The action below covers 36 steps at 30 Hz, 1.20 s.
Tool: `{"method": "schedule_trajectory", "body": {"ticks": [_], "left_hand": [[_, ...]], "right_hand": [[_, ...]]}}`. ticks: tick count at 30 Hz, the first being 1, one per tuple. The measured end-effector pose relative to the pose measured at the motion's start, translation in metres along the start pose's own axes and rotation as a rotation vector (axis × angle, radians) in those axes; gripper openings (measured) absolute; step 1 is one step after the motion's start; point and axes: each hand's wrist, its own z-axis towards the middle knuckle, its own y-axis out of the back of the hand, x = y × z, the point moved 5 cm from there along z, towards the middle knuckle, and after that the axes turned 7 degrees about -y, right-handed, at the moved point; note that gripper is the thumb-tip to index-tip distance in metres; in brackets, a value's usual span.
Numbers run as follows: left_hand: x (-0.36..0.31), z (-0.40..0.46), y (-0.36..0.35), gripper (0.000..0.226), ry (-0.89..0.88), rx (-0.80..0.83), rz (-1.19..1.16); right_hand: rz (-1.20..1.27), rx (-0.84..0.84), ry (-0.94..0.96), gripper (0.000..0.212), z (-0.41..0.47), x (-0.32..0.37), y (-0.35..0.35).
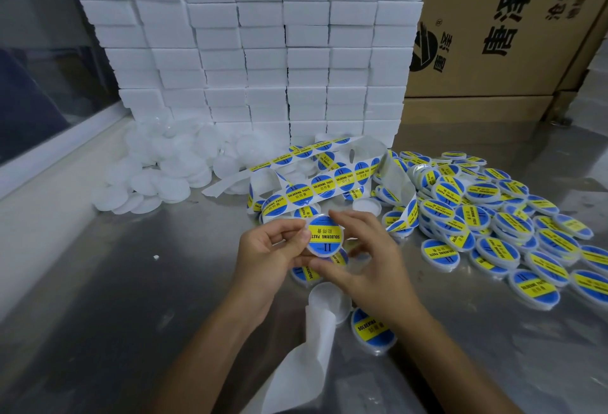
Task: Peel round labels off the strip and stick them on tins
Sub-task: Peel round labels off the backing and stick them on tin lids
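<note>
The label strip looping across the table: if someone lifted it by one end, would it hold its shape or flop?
Probably flop. The label strip already curls and twists in loose loops, so it looks thin and limp. The emptied backing drapes off the table edge, suggesting it is very light and would trail or snag on the labelled tins.

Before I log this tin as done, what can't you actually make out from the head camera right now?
- Held tin: its underside and rim contact, hidden by left hand and right hand.
- Whether its label is fully pressed down: too fine to tell.
- Label strip: remaining labels uncountable, coils overlap.
- Labelled pile: cut off by right edge.
</note>
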Motion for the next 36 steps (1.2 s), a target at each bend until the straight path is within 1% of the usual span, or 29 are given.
{"method": "schedule_trajectory", "body": {"ticks": [4, 7, 10, 12, 13, 15, 18, 20, 23, 25, 27, 30, 32, 34, 36], "left_hand": [[0.002, -0.002, -0.005, 0.015, 0.028, 0.037, 0.009], [0.002, -0.002, -0.007, 0.010, 0.048, 0.042, -0.015], [0.002, -0.003, -0.008, 0.015, 0.050, 0.066, -0.017], [0.002, -0.003, -0.009, 0.015, 0.031, 0.094, 0.033], [0.001, -0.002, -0.008, 0.013, 0.005, 0.088, 0.091], [0.000, 0.002, 0.002, 0.008, -0.066, 0.002, 0.273], [0.001, 0.008, 0.018, 0.027, -0.119, -0.128, 0.522], [0.003, 0.009, 0.022, 0.034, -0.102, -0.132, 0.624], [0.009, 0.009, 0.020, 0.037, -0.075, -0.057, 0.792], [0.013, 0.008, 0.018, 0.036, -0.073, -0.028, 0.854], [0.015, 0.008, 0.017, 0.034, -0.067, -0.013, 0.862], [0.016, 0.007, 0.015, 0.031, -0.053, -0.002, 0.852], [0.017, 0.008, 0.016, 0.032, -0.045, -0.023, 0.863], [0.016, 0.008, 0.020, 0.034, -0.030, -0.061, 0.904], [0.015, 0.009, 0.025, 0.035, -0.005, -0.096, 0.932]], "right_hand": [[-0.114, -0.053, 0.061, 0.055, 0.002, 0.001, 0.009], [-0.162, -0.055, 0.107, 0.053, 0.002, 0.002, 0.010], [-0.187, -0.045, 0.144, 0.047, 0.002, 0.003, 0.010], [-0.204, -0.072, 0.136, 0.042, 0.003, 0.000, 0.013], [-0.211, -0.112, 0.109, 0.039, 0.005, -0.003, 0.018], [-0.232, -0.234, 0.037, 0.032, 0.010, -0.012, 0.034], [-0.319, -0.442, -0.083, 0.024, 0.017, -0.033, 0.069], [-0.402, -0.541, -0.198, 0.023, 0.020, -0.050, 0.090], [-0.540, -0.621, -0.342, 0.025, 0.020, -0.072, 0.110], [-0.618, -0.611, -0.415, 0.026, 0.021, -0.082, 0.115], [-0.676, -0.575, -0.474, 0.025, 0.021, -0.088, 0.114], [-0.683, -0.543, -0.518, 0.030, 0.021, -0.091, 0.113], [-0.676, -0.524, -0.546, 0.035, 0.019, -0.090, 0.111], [-0.656, -0.511, -0.551, 0.038, 0.018, -0.087, 0.108], [-0.627, -0.526, -0.457, 0.033, 0.017, -0.075, 0.103]]}}
